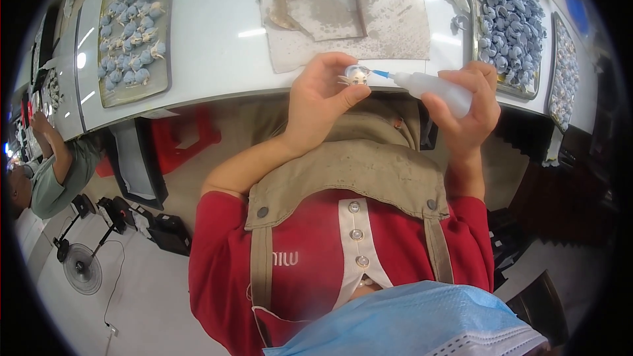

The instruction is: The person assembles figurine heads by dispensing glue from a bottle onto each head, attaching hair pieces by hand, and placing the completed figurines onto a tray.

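Observation:
Between the thumb and fingers of my left hand is a small doll head with a pale face and a light blue top. My right hand is wrapped round a translucent white squeeze bottle, tilted so that it points left. Its thin blue nozzle tip reaches to the side of the doll head; whether it touches I cannot tell. Both hands are raised just in front of the table's near edge.
A stained cardboard sheet lies on the white table. At left a tray holds several blue-and-cream doll heads. On the right, a tray is heaped with blue-grey curved pieces, beside a narrower filled tray. A co-worker sits far left, near a fan.

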{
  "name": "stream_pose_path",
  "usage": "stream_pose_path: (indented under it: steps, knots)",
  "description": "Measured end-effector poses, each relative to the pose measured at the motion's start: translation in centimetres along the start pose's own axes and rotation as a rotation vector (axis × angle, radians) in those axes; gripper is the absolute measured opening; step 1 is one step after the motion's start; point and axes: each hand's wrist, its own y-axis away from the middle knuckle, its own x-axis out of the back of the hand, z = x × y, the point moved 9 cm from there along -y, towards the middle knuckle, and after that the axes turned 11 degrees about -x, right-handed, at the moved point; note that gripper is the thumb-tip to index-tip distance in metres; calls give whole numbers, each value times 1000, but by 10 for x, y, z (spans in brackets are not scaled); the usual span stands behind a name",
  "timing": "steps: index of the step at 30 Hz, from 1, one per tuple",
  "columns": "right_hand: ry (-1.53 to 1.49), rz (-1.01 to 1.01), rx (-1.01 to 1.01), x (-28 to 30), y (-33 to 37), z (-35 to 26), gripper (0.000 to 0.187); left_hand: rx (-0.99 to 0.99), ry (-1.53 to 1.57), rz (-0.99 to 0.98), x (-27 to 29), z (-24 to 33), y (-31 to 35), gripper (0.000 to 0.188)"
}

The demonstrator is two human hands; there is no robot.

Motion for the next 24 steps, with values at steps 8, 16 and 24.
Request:
stream_pose_path:
  steps: [8, 16, 24]
  knots:
    - [5, -15, -8, -6, -3, -1, 30, -6, 36, 3, 3, -1, -1, 33]
    - [-114, 26, -92, -11, -8, 28, 29, 14, 60, 29, 9, -6, -3, 34]
    - [1, -67, -425, -67, -32, 87, 21, 7, 130, -72, 1, -3, -6, 34]
